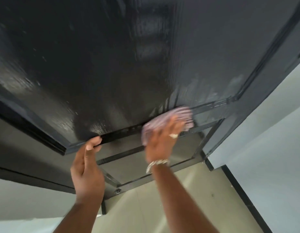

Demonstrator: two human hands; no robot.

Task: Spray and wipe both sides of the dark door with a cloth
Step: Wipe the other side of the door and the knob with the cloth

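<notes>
Wiping of one face of the dark door [98,61] is under way: the right hand [160,145], fingers fairly straight and motion-blurred, presses a striped cloth [177,116] against the moulding at the lower edge of the large panel, while the left hand [87,167] hooks curled fingertips [95,141] over that same ledge. Wet streaks and sheen across the panel suggest this face is sprayed and partly wiped. Judged remaining: the lower panel [146,165] and the door's unseen other side; no spray bottle is visible.
</notes>
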